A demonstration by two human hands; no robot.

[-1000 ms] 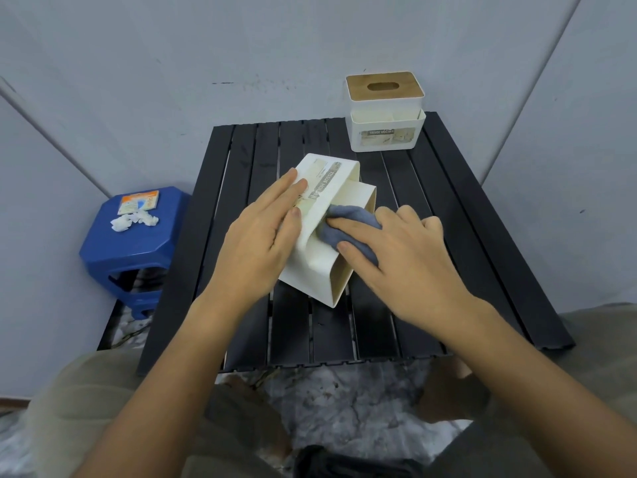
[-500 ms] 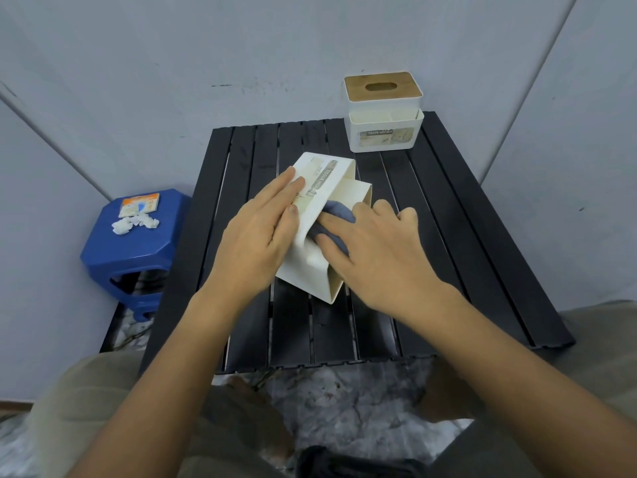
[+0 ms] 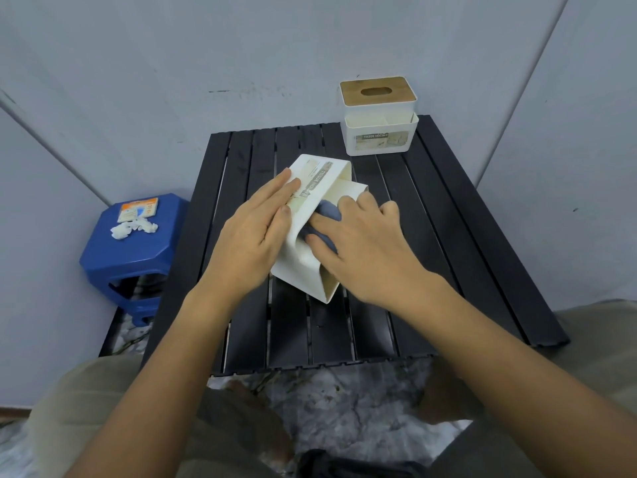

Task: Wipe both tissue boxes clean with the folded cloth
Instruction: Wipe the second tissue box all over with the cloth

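A white tissue box [image 3: 303,270] lies tipped on its side in the middle of the black slatted table [image 3: 448,236]. My left hand [image 3: 253,232] rests flat with straight fingers on its labelled upper face. My right hand [image 3: 362,243] presses a folded blue-grey cloth [image 3: 329,212] against the box's side, fingers spread over it; most of the cloth is hidden under the hand. A second white tissue box [image 3: 379,132] with a wooden lid stands upright at the table's far right corner.
A blue plastic stool [image 3: 131,250] stands left of the table, with a small card and crumpled white tissue on top. Grey walls close in behind and on both sides. My knees and a marbled floor show below the table's near edge.
My right hand has slid the cloth leftward along the box's side, toward my left hand. My left hand stays on the box.
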